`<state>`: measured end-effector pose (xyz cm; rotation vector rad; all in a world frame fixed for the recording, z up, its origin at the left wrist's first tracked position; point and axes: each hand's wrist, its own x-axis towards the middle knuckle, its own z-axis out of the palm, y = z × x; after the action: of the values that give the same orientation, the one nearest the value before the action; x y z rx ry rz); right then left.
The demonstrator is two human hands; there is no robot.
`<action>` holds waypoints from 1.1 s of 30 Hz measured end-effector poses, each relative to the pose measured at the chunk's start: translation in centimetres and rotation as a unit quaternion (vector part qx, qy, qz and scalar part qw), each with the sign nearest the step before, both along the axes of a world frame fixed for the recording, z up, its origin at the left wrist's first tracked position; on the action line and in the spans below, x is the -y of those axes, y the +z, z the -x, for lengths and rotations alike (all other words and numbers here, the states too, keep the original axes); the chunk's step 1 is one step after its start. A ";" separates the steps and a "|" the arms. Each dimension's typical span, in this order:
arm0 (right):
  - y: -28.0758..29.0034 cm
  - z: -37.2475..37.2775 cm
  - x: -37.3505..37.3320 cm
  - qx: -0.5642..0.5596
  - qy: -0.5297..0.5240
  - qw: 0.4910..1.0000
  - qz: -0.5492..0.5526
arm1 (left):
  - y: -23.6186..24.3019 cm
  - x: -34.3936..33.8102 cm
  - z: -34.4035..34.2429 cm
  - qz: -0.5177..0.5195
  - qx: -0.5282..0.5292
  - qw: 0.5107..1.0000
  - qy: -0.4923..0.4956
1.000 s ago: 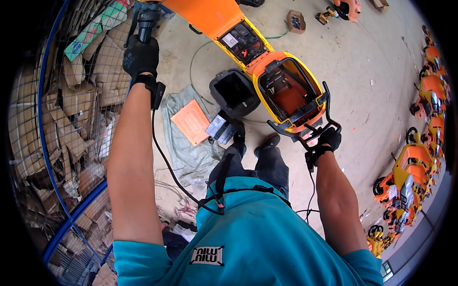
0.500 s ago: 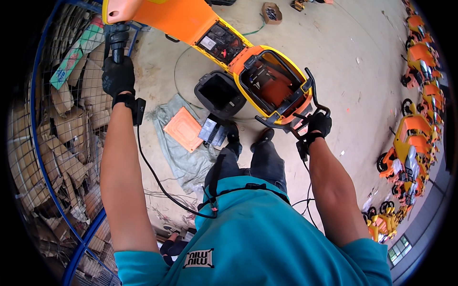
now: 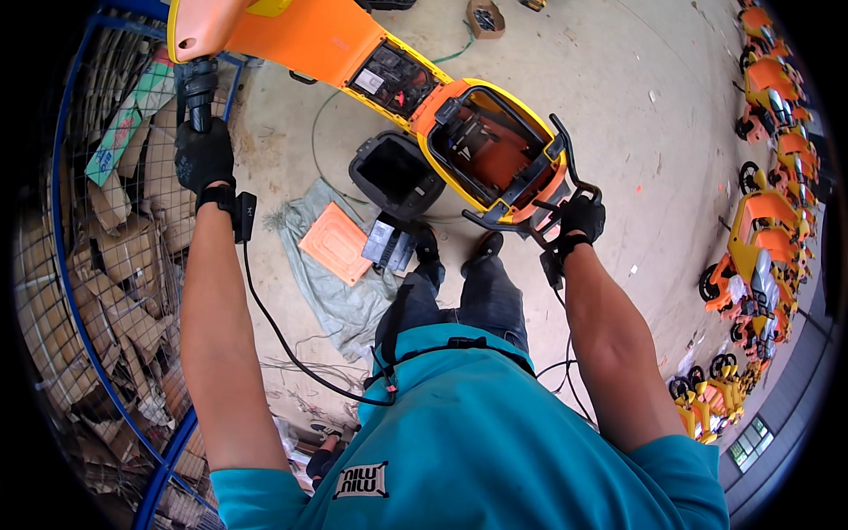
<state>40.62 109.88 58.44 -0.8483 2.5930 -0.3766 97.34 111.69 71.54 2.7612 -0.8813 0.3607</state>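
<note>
An orange and yellow electric scooter point(image 3: 305, 42) stands in front of me, its rear toward my right. My left hand point(image 3: 204, 155), in a black glove, is wrapped round the black handlebar grip point(image 3: 201, 81) at the upper left. At the rear, my right hand point(image 3: 583, 218), also gloved, grips the black tubular grab rail point(image 3: 568, 159). There is no seat over the open storage well point(image 3: 495, 146). Ahead of that well, an open compartment point(image 3: 393, 79) shows wiring and dark parts.
A black bin point(image 3: 364, 170) stands beside the scooter. Near my feet, an orange panel point(image 3: 336, 245) and a grey box-like unit point(image 3: 389, 245) lie by a pale sheet point(image 3: 309, 287). Blue-framed mesh point(image 3: 79, 296) holds cardboard at left; parked scooters point(image 3: 760, 230) line the right. Another person's leg point(image 3: 325, 459) shows below.
The scooter and both my hands appear slightly farther left and higher in view. Things on the floor have shifted a little too. Both grips are unchanged.
</note>
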 end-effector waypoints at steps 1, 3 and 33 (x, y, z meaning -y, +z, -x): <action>0.0 -0.4 -0.2 -0.039 0.018 0.999 0.029 | -0.1 0.0 -0.1 0.000 0.001 1.000 -0.003; -0.2 -0.2 -0.2 -0.014 0.028 0.998 0.045 | -0.1 -0.1 -0.5 -0.001 0.004 1.000 -0.008; -1.9 1.1 -0.5 -0.074 0.108 0.989 -0.064 | -0.1 -0.6 -0.2 0.029 0.039 0.998 -0.031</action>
<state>39.48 110.41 56.55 -1.1353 2.5895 -0.0885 97.50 112.26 71.40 2.6757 -0.9566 0.4787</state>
